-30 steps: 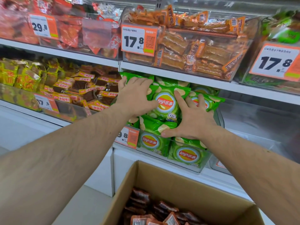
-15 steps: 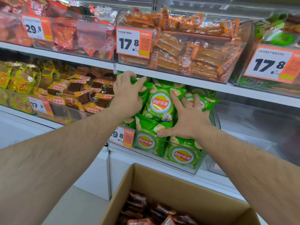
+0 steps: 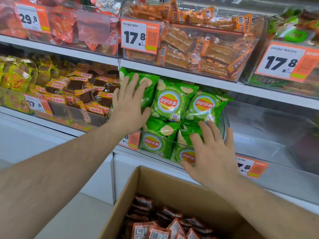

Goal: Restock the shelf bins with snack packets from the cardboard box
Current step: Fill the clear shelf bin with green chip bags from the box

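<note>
— What have the hands got on your feed?

— Nothing gripped. My left hand [image 3: 129,107] lies flat, fingers straight and spread wide, pressing on the leftmost green chip packet [image 3: 146,87] in the clear bin [image 3: 224,125] on the middle shelf. My right hand [image 3: 212,156] is spread just as wide, lower and nearer, its fingertips against the packets at the bin's front right corner.

— And the chip packets themselves?

— Stacked in that bin: two upright at the back, logos facing me — one in the middle [image 3: 170,102], one to its right [image 3: 205,105] — and more below them behind the clear front wall, one [image 3: 151,144] plainly readable. (Whether the right palm actually touches the bin wall, I cannot tell.)

— The box?

— The cardboard box [image 3: 172,185] sits near me, just below the bin, open, with reddish-brown snack packets [image 3: 155,221] inside, barcodes up. To the left of the bin, a neighbouring bin holds dark brown packets [image 3: 81,87] with yellow-red labels. On the shelf above, an orange-packet bin [image 3: 203,49] carries a 17.8 price tag [image 3: 139,36].
</note>
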`<state>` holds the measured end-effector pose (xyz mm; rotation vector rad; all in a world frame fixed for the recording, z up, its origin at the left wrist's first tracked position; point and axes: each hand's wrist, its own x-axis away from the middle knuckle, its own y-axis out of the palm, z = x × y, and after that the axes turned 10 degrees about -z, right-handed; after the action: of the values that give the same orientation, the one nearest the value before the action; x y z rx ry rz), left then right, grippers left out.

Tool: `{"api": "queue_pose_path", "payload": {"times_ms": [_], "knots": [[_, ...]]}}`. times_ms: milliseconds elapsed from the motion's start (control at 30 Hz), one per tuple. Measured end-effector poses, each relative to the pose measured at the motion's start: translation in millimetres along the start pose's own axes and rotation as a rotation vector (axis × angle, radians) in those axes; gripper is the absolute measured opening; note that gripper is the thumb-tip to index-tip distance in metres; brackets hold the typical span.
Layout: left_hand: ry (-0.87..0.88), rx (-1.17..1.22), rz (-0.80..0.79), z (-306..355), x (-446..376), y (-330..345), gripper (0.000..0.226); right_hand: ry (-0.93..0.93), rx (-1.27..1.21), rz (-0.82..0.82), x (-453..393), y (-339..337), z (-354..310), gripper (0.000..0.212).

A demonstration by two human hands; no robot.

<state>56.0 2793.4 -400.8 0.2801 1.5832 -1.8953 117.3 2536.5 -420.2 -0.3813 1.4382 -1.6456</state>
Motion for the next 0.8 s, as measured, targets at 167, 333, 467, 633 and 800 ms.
{"api": "queue_pose_path", "payload": {"times_ms": [167, 333, 467, 633, 800], "knots": [[0.221, -0.072, -0.057, -25, 38, 5, 0.041, 0.073, 0.006, 0.055, 7, 13, 12, 0.042], [0.257, -0.127, -0.242, -39, 43, 5, 0.056, 0.074, -0.045, 0.037, -1, 19, 13, 0.047], [0.250, -0.081, -0.308, -36, 37, 1, 0.049, 0.071, -0.071, -0.007, -7, 20, 12, 0.048], [0.221, -0.123, -0.333, -35, 34, -2, 0.032, 0.043, -0.086, 0.011, -11, 20, 17, 0.050], [0.135, -0.100, -0.328, -25, 26, 0, 0.027, 0.040, -0.057, 0.033, -29, 20, 31, 0.053]]}}
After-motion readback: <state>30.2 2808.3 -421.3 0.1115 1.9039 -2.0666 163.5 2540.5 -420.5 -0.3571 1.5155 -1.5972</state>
